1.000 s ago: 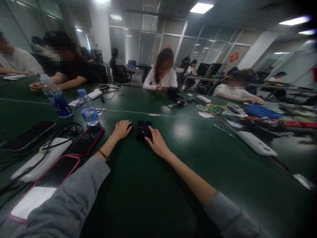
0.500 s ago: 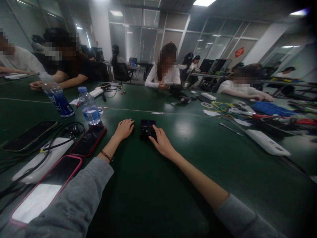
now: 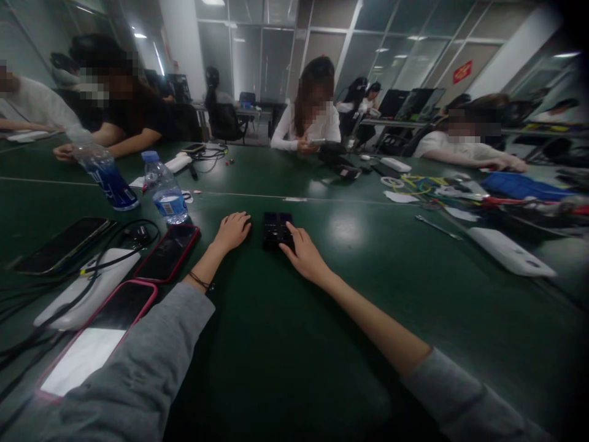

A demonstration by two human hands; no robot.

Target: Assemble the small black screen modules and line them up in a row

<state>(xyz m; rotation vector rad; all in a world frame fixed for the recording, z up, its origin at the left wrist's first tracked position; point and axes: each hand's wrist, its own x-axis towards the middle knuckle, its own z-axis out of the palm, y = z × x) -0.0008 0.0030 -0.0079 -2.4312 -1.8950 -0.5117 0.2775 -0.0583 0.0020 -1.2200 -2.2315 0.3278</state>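
A small black boxy object with a dark strip across it lies on the green table; its exact kind is too dark to tell. My right hand grips its near right corner, thumb at the front edge and forefinger at the right side. To the left of the object, and apart from it, my left hand lies palm down with its fingers stretched out on the tabletop. A dark cord bracelet circles the left wrist.
Left of my forearm lie a red-edged phone, a pink-cased phone, a white power bank and black cables. Two bottles stand behind, one a water bottle. Rightward lie a white device and tangled cables. Several people sit around.
The view has tilted a little, so the table things sit slightly higher and further right. My right forefinger has drawn back slightly toward the object's right edge. My left hand stays flat.
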